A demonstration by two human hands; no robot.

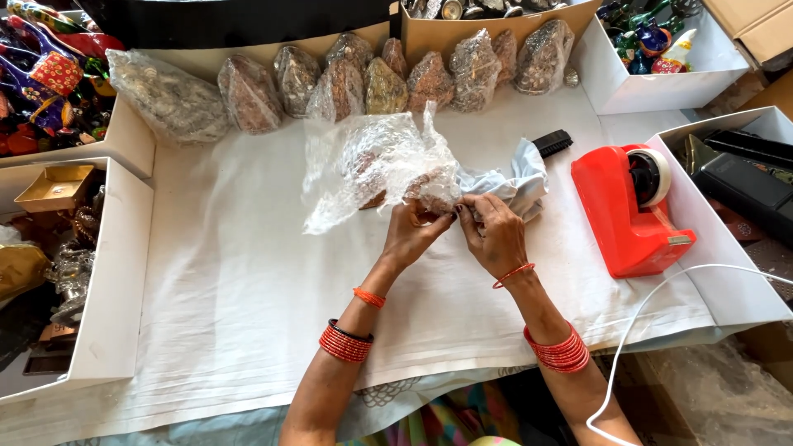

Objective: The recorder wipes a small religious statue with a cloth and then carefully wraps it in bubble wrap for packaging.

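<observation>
Both my hands meet at the middle of a white cloth-covered table (pixel 239 306). My left hand (pixel 415 234) and my right hand (pixel 494 234) pinch the near edge of a sheet of clear bubble wrap (pixel 368 161) folded around a brownish metal figure (pixel 434 194). The wrap billows up and to the left of the figure. A crumpled white cloth (pixel 512 183) lies just behind my right hand. Red bangles ring both wrists.
A row of several wrapped figures (pixel 363 83) lines the back. A red tape dispenser (pixel 632 211) stands at the right, a black brush (pixel 552 142) behind the cloth. White boxes (pixel 116 272) of trinkets flank both sides. A white cable (pixel 661 301) runs at the lower right.
</observation>
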